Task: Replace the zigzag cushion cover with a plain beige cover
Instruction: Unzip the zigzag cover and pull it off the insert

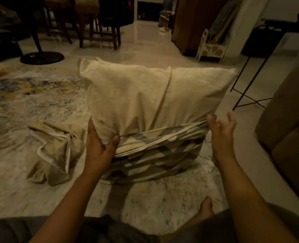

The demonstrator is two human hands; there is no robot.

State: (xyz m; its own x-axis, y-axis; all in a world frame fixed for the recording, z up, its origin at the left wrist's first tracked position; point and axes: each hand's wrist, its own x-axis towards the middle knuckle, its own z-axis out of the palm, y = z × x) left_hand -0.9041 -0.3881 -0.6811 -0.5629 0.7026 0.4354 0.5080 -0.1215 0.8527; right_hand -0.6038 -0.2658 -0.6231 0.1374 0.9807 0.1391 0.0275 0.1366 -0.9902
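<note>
Head camera, nearest first: dark-clothed legs fill the bottom edge, and a bare foot rests on the pale patterned rug. Both forearms reach forward to a cushion standing upright on the rug.

The zigzag cover is bunched down around the cushion's lower part, its piped rim running across the front, and the cream inner cushion is bare above it. The left hand clasps the cushion's left edge at that rim. Its grip is closed on the zigzag cover, thumb pressed on the front and fingers curled round the side. The right hand is at the rim's right end with its grip spread and fingers loose. It is blurred, so I cannot tell whether the fingertips touch the fabric.

A plain beige cover lies crumpled on the rug just to the left of the cushion, apart from both hands. A brown sofa stands at the right.

Farther back on the glossy floor are a round black stand base, wooden chairs and a thin-legged black table.
</note>
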